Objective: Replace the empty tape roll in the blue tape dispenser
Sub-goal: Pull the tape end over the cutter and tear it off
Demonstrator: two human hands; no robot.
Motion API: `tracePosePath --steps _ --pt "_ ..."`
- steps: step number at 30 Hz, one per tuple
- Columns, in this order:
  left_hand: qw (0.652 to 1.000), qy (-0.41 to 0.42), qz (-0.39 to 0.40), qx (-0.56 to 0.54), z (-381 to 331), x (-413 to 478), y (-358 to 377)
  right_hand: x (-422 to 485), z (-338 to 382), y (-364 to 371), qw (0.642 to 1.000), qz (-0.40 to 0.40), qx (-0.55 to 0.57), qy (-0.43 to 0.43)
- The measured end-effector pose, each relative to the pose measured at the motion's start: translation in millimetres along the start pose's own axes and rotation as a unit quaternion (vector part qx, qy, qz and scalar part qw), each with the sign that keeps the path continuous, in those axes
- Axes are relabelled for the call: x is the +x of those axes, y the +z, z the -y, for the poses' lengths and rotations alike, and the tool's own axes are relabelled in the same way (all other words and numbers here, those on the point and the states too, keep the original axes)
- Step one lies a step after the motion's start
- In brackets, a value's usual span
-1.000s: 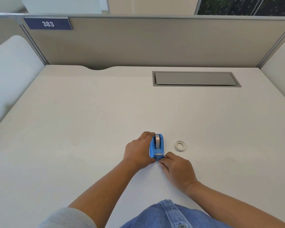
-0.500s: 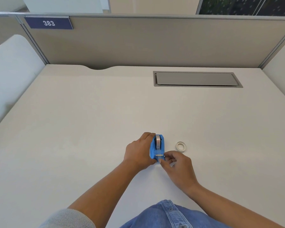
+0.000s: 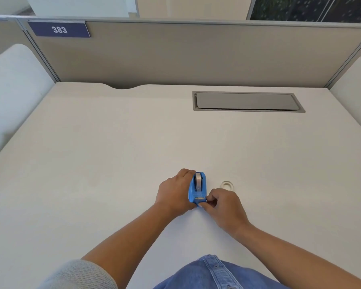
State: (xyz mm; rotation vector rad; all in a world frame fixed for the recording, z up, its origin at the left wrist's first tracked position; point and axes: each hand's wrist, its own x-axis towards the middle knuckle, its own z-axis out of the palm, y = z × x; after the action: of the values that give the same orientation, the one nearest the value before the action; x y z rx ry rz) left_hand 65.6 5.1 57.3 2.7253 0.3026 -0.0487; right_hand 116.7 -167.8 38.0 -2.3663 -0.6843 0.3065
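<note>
The blue tape dispenser [image 3: 198,189] stands on the white desk [image 3: 104,155], near the front edge, with a roll of tape [image 3: 198,180] seated in it. My left hand [image 3: 175,191] wraps around its left side and holds it down. My right hand [image 3: 222,203] is at the dispenser's near end by the metal cutter, thumb and fingers pinched together; whether they hold the tape's end I cannot tell. A small white empty roll core [image 3: 227,185] lies flat on the desk just right of the dispenser, partly behind my right hand.
A grey cable hatch [image 3: 246,101] is set into the desk at the back right. A beige partition [image 3: 196,53] with a blue sign reading 383 [image 3: 59,29] closes the back. White side panels [image 3: 10,80] stand left and right.
My right hand has moved up from the desk to the dispenser's cutter end and curled its fingers into a pinch. My left hand and the dispenser have stayed in place.
</note>
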Motion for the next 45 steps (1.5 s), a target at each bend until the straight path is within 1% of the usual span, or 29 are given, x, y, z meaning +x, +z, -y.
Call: tracePosePath --steps 3,7,13,17,20,22,25,27,29,31,38,45 --pt "1.0 0.002 -0.001 0.007 -1 1 0 4 4 -2 0.999 0.024 -0.037 -0.006" --pt "1.0 0.003 -0.003 0.01 -2 0 1 5 8 -4 0.998 0.037 -0.058 0.001" --pt "1.0 0.004 0.004 0.002 -3 0 -2 3 10 2 0.998 0.03 -0.052 0.008" --pt "1.0 0.008 0.019 -0.01 -1 -3 4 4 1 -6 0.997 0.068 -0.02 0.014" --pt "0.998 -0.003 0.044 -0.046 7 -12 10 -2 -7 -12 0.996 0.086 -0.019 0.003" --pt "0.998 -0.014 0.031 -0.056 12 -21 13 -7 -14 -13 0.997 0.072 -0.034 -0.01" --pt "0.998 -0.019 -0.033 -0.054 18 -38 24 -14 -25 -13 0.995 0.027 -0.081 -0.057" --pt "0.996 -0.033 -0.069 -0.045 21 -47 33 -16 -29 -12 0.986 0.016 -0.132 -0.102" --pt "0.995 -0.045 -0.086 -0.035 24 -52 41 -16 -31 -10 0.975 0.015 -0.173 -0.136" --pt "0.995 -0.04 -0.089 -0.014 27 -54 48 -16 -33 -9 0.971 0.009 -0.189 -0.149" --pt "0.996 -0.045 -0.076 0.033 27 -55 53 -23 -41 -1 0.972 -0.022 -0.185 -0.145" --pt "0.995 -0.046 -0.072 0.043 28 -55 53 -22 -42 1 0.974 -0.023 -0.192 -0.114"
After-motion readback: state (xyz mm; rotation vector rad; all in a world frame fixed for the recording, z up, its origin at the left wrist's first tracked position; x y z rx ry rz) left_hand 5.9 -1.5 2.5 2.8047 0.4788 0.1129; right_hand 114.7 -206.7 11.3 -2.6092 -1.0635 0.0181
